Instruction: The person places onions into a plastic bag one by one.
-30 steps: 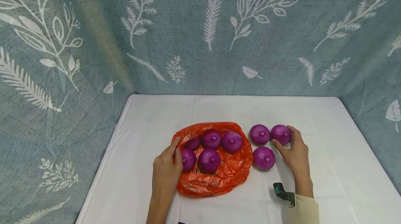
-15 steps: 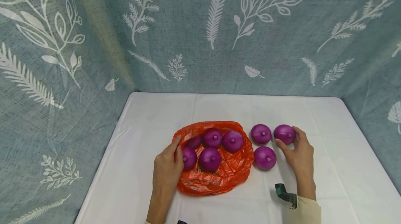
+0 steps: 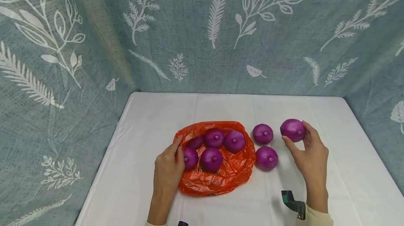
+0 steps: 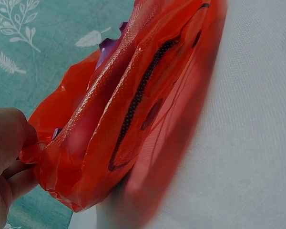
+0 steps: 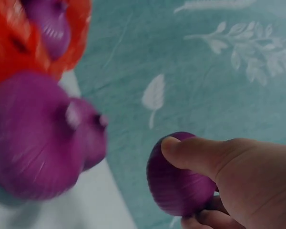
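Observation:
A purple onion (image 3: pixel 292 130) is gripped between the thumb and fingers of my right hand (image 3: pixel 310 154), right of the other onions. In the right wrist view the thumb presses on the held onion (image 5: pixel 178 176). My left hand (image 3: pixel 168 166) pinches the left rim of a red plastic bag (image 3: pixel 227 182), whose mouth lies spread wide. Several onions (image 3: pixel 211 159) sit inside it. The left wrist view shows the pinched edge of the bag (image 4: pixel 86 157) from the side. Two more onions stand just right of the bag, a far one (image 3: pixel 263 134) and a near one (image 3: pixel 267 158).
A white cloth (image 3: pixel 151 113) covers the table under everything. Behind it and at both sides hangs a blue-green curtain (image 3: pixel 195 71) with white leaf prints. A small dark wrist camera (image 3: pixel 293 203) sticks out from the right sleeve (image 3: pixel 315 217).
My right hand has moved right with its onion, away from the two onions by the bag, and it appears raised. The left hand keeps its place on the bag's rim.

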### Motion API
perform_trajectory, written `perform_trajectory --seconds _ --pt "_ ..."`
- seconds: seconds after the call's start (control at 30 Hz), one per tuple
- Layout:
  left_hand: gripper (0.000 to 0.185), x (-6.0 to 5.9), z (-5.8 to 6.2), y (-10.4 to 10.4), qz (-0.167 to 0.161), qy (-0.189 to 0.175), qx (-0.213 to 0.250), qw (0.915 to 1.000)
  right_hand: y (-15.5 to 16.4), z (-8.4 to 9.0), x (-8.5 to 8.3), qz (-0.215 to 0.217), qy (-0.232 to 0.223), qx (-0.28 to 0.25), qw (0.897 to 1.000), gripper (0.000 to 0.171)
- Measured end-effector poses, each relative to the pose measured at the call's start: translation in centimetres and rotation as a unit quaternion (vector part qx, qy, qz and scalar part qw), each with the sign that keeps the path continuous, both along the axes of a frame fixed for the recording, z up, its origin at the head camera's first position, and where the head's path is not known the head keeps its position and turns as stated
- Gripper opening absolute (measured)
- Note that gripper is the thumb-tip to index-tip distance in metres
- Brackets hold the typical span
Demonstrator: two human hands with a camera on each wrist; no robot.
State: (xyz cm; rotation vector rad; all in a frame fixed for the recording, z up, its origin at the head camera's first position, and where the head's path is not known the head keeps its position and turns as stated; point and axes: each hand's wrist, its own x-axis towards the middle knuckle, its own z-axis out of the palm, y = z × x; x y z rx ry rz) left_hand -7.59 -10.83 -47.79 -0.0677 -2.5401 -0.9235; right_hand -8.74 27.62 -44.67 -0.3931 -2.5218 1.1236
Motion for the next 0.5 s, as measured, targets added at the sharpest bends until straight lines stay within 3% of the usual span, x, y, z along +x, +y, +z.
perform_trajectory --seconds 0.27,0.5 --pt "0.037 0.0 0.0 0.1 -0.001 0.002 0.003 1.0000 -3.2 1.7 1.6 0.057 0.031 0.011 0.998 0.085" --pt "0.037 0.0 0.2 0.3 -0.002 0.001 0.010 0.9999 -6.4 1.1 2.9 0.127 0.028 0.022 0.991 0.088"
